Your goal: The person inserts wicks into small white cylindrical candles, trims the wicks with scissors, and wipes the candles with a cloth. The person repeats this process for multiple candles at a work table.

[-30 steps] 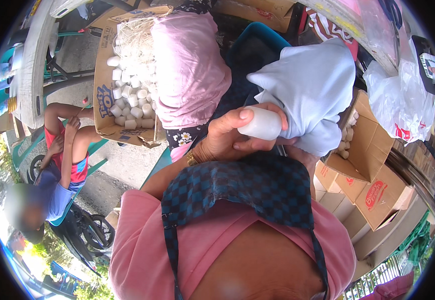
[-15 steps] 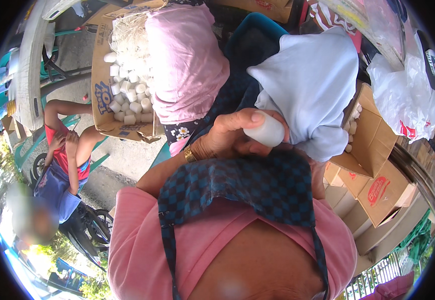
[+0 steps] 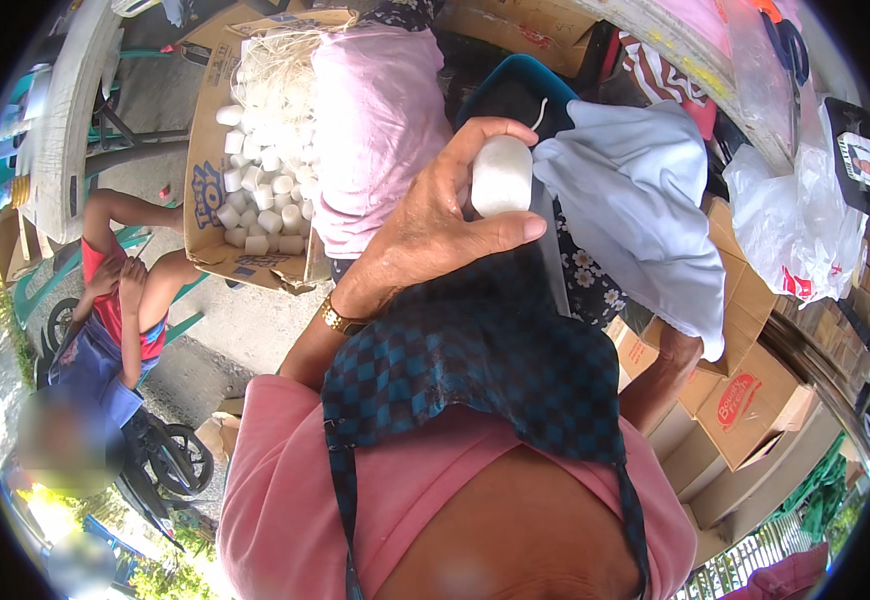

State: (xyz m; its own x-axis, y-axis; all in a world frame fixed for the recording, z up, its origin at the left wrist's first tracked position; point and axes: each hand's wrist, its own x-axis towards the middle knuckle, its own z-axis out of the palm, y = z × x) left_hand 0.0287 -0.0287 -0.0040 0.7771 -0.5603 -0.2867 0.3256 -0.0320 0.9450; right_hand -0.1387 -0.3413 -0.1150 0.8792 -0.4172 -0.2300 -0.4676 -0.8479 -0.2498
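Observation:
My left hand (image 3: 425, 215), with a gold watch at its wrist, holds up a short white candle (image 3: 502, 176) between thumb and fingers. A thin white wick (image 3: 541, 114) stands out near its top. My right forearm (image 3: 663, 372) reaches in at the right. A light blue cloth (image 3: 635, 190) covers the right hand, so its fingers are hidden. To the left, an open cardboard box (image 3: 201, 215) contains many white candle-like cylinders (image 3: 260, 205) and a tangle of pale strings (image 3: 280, 68). Beside it lies a pink cloth (image 3: 375, 120).
A dark teal bin (image 3: 503, 85) stands behind the candle. Cardboard boxes (image 3: 750, 395) and a white plastic bag (image 3: 790, 225) are at the right. Another person (image 3: 110, 340) sits at the left near a motorcycle (image 3: 180, 460). A pale beam (image 3: 80, 120) runs along the far left.
My left hand has moved up and slightly left and turned the candle more upright; its wick now shows. My right forearm has shifted right, and the light blue cloth hangs lower there.

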